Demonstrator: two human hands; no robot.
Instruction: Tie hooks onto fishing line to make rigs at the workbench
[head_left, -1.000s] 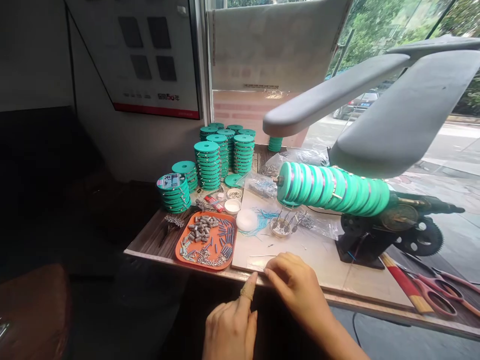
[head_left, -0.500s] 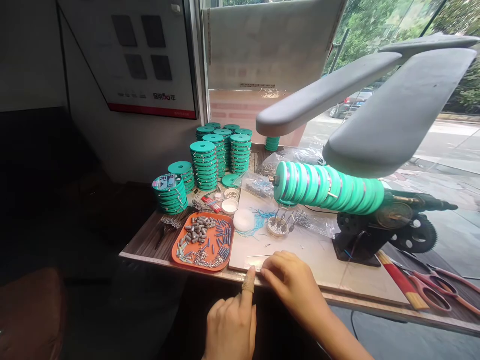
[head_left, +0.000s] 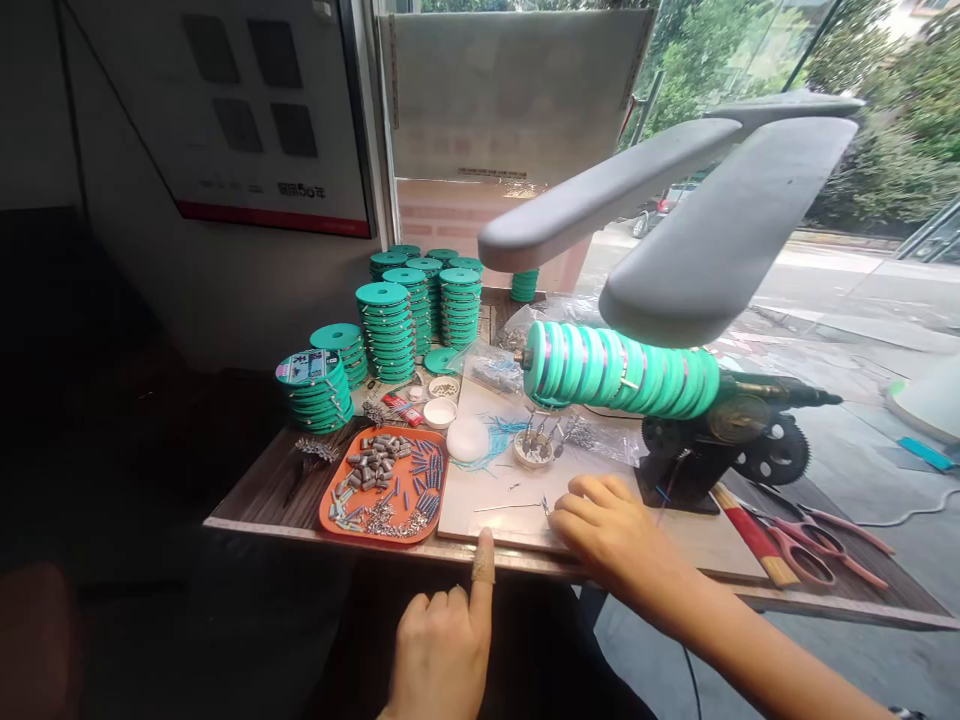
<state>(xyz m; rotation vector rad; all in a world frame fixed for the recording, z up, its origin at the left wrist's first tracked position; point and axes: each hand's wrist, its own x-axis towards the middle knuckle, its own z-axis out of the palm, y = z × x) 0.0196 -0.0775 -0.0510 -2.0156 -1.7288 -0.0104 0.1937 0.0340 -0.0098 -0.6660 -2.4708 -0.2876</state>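
My left hand (head_left: pixel 442 640) is in front of the board's near edge, its wrapped index finger stretched forward with the tip at the edge. Its other fingers are curled, and whatever they hold, if anything, is hidden. My right hand (head_left: pixel 607 520) rests over the pale board (head_left: pixel 487 525) with fingers bent together. A small dark piece (head_left: pixel 545 506) shows by its fingertips; its kind is too small to make out. Left of it lies a thin needle-like rod (head_left: pixel 506 508). Farther back, a tiny dark part (head_left: pixel 514 487) lies on the board.
An orange tray (head_left: pixel 327 505) holds sinkers, springs and small metal parts. Green spools (head_left: pixel 382 330) stand stacked behind. A geared winder (head_left: pixel 682 475) carries a row of green spools (head_left: pixel 622 370) beneath a grey lamp (head_left: pixel 675 240). Scissors (head_left: pixel 814 555) lie at right; small round dishes (head_left: pixel 439 413) stand behind the tray.
My right hand has moved right, away from my left fingertip, and the small dark piece now shows beside it. The view has shifted, sliding the table leftward. The left index still points to the board edge.
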